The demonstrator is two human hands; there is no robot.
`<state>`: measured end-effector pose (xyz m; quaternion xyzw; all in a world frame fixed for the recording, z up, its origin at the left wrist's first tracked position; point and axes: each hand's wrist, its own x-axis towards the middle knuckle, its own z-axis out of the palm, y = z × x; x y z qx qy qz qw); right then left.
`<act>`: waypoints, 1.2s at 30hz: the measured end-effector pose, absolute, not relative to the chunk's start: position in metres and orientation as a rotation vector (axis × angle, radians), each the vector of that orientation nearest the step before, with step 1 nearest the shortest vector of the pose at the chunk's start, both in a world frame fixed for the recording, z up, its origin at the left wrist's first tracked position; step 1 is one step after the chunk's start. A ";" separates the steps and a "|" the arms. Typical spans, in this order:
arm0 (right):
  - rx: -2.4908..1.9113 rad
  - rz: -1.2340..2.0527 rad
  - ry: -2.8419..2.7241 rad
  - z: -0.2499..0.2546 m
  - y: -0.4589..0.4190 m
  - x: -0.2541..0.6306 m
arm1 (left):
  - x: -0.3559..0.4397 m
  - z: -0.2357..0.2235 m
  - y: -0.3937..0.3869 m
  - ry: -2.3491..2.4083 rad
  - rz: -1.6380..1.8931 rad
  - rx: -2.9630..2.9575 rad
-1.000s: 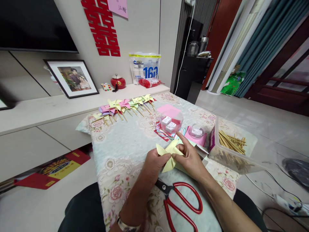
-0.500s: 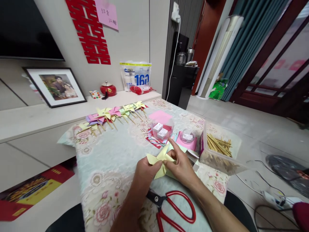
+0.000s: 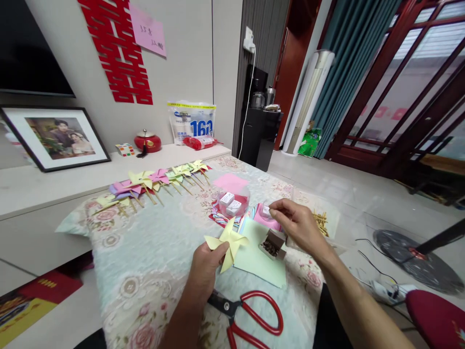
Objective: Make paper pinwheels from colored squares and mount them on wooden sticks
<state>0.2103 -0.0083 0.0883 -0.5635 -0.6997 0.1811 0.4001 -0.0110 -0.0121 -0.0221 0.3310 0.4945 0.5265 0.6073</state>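
A pale yellow paper pinwheel (image 3: pixel 235 241) is pinched between the thumb and fingers of my left hand (image 3: pixel 204 271), its folded blades spread. My right hand (image 3: pixel 300 224) reaches over to a small clear round container (image 3: pixel 266 212) on pink paper. Its thumb and fingertips are drawn together at the container; whatever is between them is too small to make out. Below that hand, an opened small box (image 3: pixel 272 245) of dark little pieces rests on a pale green paper stack (image 3: pixel 256 267). Red-handled scissors (image 3: pixel 227 306) lie beside my left forearm.
Finished pinwheels on sticks (image 3: pixel 141 179) line the table's far left edge. A clear tub with small white boxes (image 3: pixel 234 207) stands mid-table. Behind my right hand is a bin of thin sticks (image 3: pixel 321 224). A framed photo (image 3: pixel 61 138) and red pot (image 3: pixel 148 142) stand on the cabinet.
My right hand has let go of the pinwheel and moved right to the small round container. The left hand keeps the pinwheel. The green paper and small box are now uncovered.
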 end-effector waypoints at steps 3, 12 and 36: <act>-1.494 0.426 -1.945 0.099 -0.015 0.222 | -0.011 -0.021 -0.013 1.097 1.211 0.726; -1.958 -0.069 -2.511 0.053 -0.043 0.206 | -0.009 -0.016 -0.016 1.025 1.217 0.661; -1.853 -0.095 -2.819 0.031 -0.012 0.204 | -0.008 -0.021 -0.015 1.029 1.232 0.676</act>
